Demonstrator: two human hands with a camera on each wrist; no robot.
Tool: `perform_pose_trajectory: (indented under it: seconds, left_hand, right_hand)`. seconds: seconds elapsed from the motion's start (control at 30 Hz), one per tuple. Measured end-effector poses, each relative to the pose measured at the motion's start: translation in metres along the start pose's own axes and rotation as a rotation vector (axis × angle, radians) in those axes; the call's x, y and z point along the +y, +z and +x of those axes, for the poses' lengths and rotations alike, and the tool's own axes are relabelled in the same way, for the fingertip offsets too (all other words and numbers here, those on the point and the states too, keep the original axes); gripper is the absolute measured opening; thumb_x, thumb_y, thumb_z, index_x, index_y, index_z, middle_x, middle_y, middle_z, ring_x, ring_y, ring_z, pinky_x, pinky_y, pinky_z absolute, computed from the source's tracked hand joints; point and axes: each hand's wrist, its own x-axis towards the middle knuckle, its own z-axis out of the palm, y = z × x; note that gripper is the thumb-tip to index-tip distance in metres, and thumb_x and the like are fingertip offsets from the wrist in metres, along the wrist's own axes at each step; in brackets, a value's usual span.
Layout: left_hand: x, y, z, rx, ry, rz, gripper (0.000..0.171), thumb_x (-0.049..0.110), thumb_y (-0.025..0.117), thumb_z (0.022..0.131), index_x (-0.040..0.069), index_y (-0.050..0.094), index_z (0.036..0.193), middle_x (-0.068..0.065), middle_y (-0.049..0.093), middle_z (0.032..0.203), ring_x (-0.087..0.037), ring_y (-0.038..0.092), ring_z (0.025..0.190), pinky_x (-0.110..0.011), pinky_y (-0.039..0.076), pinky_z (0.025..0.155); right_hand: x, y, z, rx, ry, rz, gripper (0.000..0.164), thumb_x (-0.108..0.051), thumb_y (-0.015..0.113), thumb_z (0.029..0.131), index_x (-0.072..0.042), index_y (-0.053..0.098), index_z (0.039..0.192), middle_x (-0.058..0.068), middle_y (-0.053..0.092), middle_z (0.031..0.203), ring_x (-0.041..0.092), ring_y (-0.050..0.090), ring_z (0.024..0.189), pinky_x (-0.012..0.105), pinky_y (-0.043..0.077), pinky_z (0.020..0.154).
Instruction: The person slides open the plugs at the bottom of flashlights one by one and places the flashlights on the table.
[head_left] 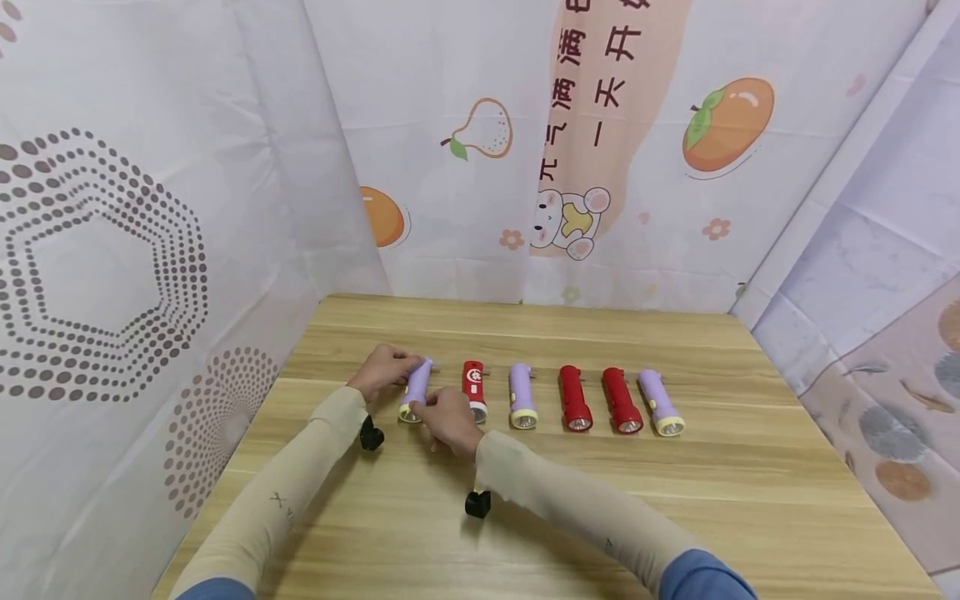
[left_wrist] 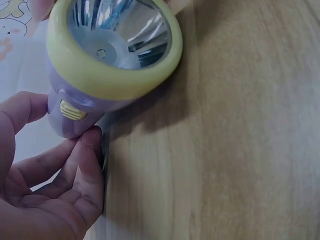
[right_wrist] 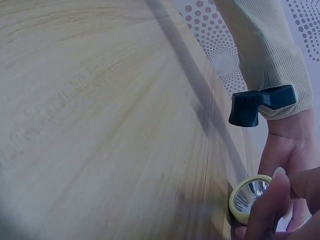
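A purple flashlight (head_left: 417, 385) with a pale yellow head lies at the left end of a row, lens toward me. My left hand (head_left: 384, 368) pinches its tail end between thumb and fingers. At the lens end, my right hand (head_left: 450, 417) holds the yellow rim, with fingertips on both sides of it. The left wrist view shows the flashlight's yellow head (left_wrist: 112, 82) large, its yellow switch facing up, and the left hand (left_wrist: 55, 185) around the body. In the right wrist view, the right hand (right_wrist: 280, 205) partly covers the lens (right_wrist: 245, 197).
To the right lie a red flashlight with a white head (head_left: 474, 385), partly behind my right hand, a purple one (head_left: 521, 392), two red ones (head_left: 573, 396) and another purple one (head_left: 658, 400). The wooden table (head_left: 675, 508) meets patterned curtains at the back and sides.
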Motion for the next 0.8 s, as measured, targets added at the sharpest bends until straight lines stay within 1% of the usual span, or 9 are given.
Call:
perform_pose_trajectory:
  seconds: [0.13, 0.27, 0.37, 0.53, 0.63, 0.73, 0.8]
  left_hand:
    - [-0.001, 0.000, -0.003, 0.020, -0.004, 0.036, 0.033, 0.023, 0.068, 0.100, -0.006, 0.070, 0.116, -0.016, 0.070, 0.110, -0.021, 0.066, 0.090, -0.030, 0.058, 0.078]
    - [-0.003, 0.000, -0.004, 0.029, 0.000, 0.053, 0.034, 0.024, 0.069, 0.100, -0.007, 0.071, 0.113, -0.015, 0.071, 0.104, -0.019, 0.066, 0.087, -0.029, 0.057, 0.075]
    - [-0.004, 0.000, -0.003, 0.022, 0.004, 0.048, 0.035, 0.025, 0.069, 0.100, -0.007, 0.070, 0.114, -0.015, 0.071, 0.104, -0.019, 0.066, 0.087, -0.028, 0.057, 0.074]
    - [-0.005, -0.003, -0.002, -0.007, 0.005, 0.042, 0.036, 0.026, 0.069, 0.101, -0.007, 0.069, 0.116, -0.015, 0.070, 0.106, -0.019, 0.065, 0.087, -0.028, 0.057, 0.074]
    - [-0.007, -0.006, -0.002, -0.033, 0.015, 0.038, 0.037, 0.025, 0.069, 0.101, -0.008, 0.068, 0.118, -0.015, 0.070, 0.107, -0.019, 0.065, 0.087, -0.028, 0.056, 0.074]
    - [-0.010, -0.008, -0.001, -0.056, 0.026, 0.029, 0.038, 0.026, 0.069, 0.101, -0.008, 0.067, 0.120, -0.015, 0.070, 0.109, -0.018, 0.065, 0.087, -0.028, 0.056, 0.074]
    - [-0.012, -0.008, -0.002, -0.065, 0.031, 0.025, 0.039, 0.025, 0.068, 0.102, -0.007, 0.066, 0.122, -0.016, 0.070, 0.110, -0.019, 0.065, 0.087, -0.029, 0.056, 0.075]
  right_hand:
    - [-0.001, -0.001, -0.001, -0.024, -0.001, -0.022, 0.024, -0.026, 0.068, 0.101, -0.003, 0.073, 0.103, 0.003, 0.053, 0.054, 0.013, 0.048, 0.034, 0.023, 0.041, 0.033]
    - [-0.002, -0.003, -0.003, -0.027, -0.001, -0.050, 0.026, -0.026, 0.068, 0.101, -0.001, 0.073, 0.108, 0.013, 0.063, 0.060, 0.013, 0.050, 0.034, 0.023, 0.039, 0.033]
    - [-0.003, -0.005, -0.003, -0.025, -0.003, -0.052, 0.026, -0.025, 0.068, 0.101, -0.001, 0.072, 0.110, 0.018, 0.066, 0.065, 0.014, 0.050, 0.034, 0.023, 0.039, 0.033]
    - [-0.003, -0.006, -0.001, -0.032, -0.009, -0.039, 0.024, -0.023, 0.066, 0.101, -0.001, 0.073, 0.109, 0.017, 0.064, 0.061, 0.014, 0.050, 0.034, 0.023, 0.040, 0.034]
    - [-0.002, -0.006, -0.002, -0.027, -0.011, -0.041, 0.028, -0.021, 0.066, 0.101, 0.001, 0.071, 0.118, 0.017, 0.064, 0.060, 0.015, 0.050, 0.033, 0.023, 0.038, 0.034]
    - [0.000, -0.008, -0.005, -0.021, -0.019, -0.047, 0.039, -0.020, 0.064, 0.100, 0.003, 0.064, 0.131, 0.016, 0.064, 0.060, 0.015, 0.051, 0.034, 0.023, 0.037, 0.034]
    - [0.001, -0.011, -0.009, -0.028, -0.042, -0.059, 0.045, -0.021, 0.062, 0.100, 0.003, 0.059, 0.139, 0.015, 0.065, 0.061, 0.014, 0.052, 0.035, 0.023, 0.037, 0.036]
